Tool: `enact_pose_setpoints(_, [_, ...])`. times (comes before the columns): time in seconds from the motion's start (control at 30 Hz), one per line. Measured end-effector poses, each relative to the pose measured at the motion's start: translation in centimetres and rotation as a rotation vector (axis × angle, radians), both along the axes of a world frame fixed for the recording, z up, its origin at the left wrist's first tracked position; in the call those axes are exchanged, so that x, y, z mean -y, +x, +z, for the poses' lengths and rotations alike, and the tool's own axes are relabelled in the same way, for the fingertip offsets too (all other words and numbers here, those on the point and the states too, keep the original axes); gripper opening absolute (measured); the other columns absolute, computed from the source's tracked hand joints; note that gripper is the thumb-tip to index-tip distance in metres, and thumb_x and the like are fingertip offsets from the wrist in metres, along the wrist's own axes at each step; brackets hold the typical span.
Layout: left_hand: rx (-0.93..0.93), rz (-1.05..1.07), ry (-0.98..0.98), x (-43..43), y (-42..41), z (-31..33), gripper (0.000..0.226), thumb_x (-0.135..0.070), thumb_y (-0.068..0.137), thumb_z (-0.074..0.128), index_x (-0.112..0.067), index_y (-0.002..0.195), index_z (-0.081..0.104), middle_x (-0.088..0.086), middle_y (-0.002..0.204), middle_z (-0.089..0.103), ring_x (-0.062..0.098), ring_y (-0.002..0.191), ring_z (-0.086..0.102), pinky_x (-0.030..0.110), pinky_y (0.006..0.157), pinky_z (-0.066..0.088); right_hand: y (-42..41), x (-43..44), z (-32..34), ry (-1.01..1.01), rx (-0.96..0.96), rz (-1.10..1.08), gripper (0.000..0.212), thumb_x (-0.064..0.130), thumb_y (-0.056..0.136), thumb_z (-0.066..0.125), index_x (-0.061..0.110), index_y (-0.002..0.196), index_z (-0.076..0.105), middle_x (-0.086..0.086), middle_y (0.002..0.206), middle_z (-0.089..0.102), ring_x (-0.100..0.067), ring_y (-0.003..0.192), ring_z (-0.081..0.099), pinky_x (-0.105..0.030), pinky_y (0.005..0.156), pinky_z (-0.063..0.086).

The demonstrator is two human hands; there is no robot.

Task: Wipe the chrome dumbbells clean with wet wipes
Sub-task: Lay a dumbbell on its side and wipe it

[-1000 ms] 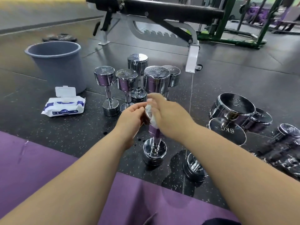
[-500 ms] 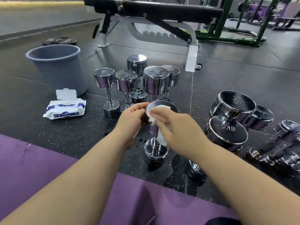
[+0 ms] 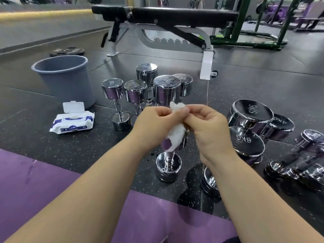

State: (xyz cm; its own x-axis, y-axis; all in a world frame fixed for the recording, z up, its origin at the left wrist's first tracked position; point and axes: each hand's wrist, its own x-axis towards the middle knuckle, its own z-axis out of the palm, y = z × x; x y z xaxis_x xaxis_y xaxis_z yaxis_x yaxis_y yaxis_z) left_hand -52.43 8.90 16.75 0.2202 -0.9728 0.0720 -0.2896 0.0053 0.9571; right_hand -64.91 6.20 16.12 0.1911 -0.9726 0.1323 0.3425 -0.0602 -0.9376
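Where the dark rubber floor (image 3: pixel 52 146) meets the purple mat (image 3: pixel 35 181), two containers sit to the left. The grey bucket (image 3: pixel 70 85) stands upright; only the top of its inner wall shows, so what it holds cannot be told. Just in front of it lies the pack of wipes (image 3: pixel 73 122), its white lid (image 3: pixel 73 106) flipped up and a bit of wipe showing in the opening.

The wet wipe (image 3: pixel 176 135) in use is bunched between both hands. The left hand (image 3: pixel 154 121) has its fingers curled and pinches the wipe from the left. The right hand (image 3: pixel 208 127) pinches the upper part from the right, fingers bent. A white tuft sticks up above the fingertips, and the rest hangs down over the top end of a dumbbell (image 3: pixel 168 165) standing upright on the floor directly below the hands.

Behind the hands stands a group of upright dumbbells (image 3: pixel 166 90). More dumbbells (image 3: pixel 252 113) lie to the right, and a bench (image 3: pixel 175 16) stands beyond.
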Motion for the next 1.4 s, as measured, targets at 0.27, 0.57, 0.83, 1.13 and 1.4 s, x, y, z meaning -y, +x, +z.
enact_pose_setpoints(0.27, [-0.089,0.02,-0.068,0.8,-0.1,-0.2,0.014,-0.02,0.095,0.063,-0.026,0.094,0.076,-0.003,0.083,0.073,0.011,0.072,0.059,0.031,0.073,0.047,-0.9,1.0,-0.3,0.081,-0.088,-0.113,0.02,-0.009,0.085,0.064,0.011,0.087,0.066,-0.004,0.075,0.064,-0.012,0.065,0.058,-0.02,0.058,0.051])
enact_pose_setpoints(0.57, [-0.066,0.031,-0.071,1.1,-0.5,-0.3,0.014,-0.012,0.093,0.064,-0.018,0.094,0.077,0.003,0.087,0.076,0.013,0.08,0.069,0.03,0.078,0.055,-1.7,1.4,0.5,0.286,-0.171,0.206,0.015,0.012,0.084,0.072,0.005,0.097,0.07,0.0,0.072,0.065,-0.006,0.049,0.052,-0.013,0.038,0.035])
enact_pose_setpoints(0.83, [-0.136,0.242,-0.036,1.4,0.8,0.4,0.018,-0.014,0.098,0.055,-0.015,0.086,0.068,0.006,0.082,0.068,0.018,0.073,0.056,0.037,0.067,0.045,-1.7,1.5,0.8,0.304,-0.085,0.134,0.013,0.015,0.087,0.071,0.007,0.082,0.062,-0.005,0.072,0.069,-0.009,0.051,0.06,-0.015,0.038,0.043])
enact_pose_setpoints(1.13, [-0.233,0.051,0.011,0.9,0.5,0.1,0.012,-0.016,0.09,0.068,-0.013,0.079,0.065,-0.001,0.069,0.064,0.009,0.057,0.056,0.021,0.052,0.045,-1.6,0.9,0.7,0.3,-0.106,0.231,0.029,0.028,0.079,0.074,0.005,0.095,0.065,-0.006,0.077,0.07,-0.009,0.051,0.058,-0.017,0.042,0.045])
enact_pose_setpoints(1.4, [-0.736,0.322,-0.077,1.3,1.9,0.9,0.018,-0.004,0.1,0.047,-0.02,0.093,0.051,0.004,0.078,0.06,0.01,0.051,0.06,0.023,0.048,0.052,-2.2,1.7,0.7,0.363,-0.054,0.077,0.013,-0.003,0.087,0.065,0.003,0.098,0.062,-0.009,0.066,0.07,-0.011,0.049,0.062,-0.017,0.043,0.049])
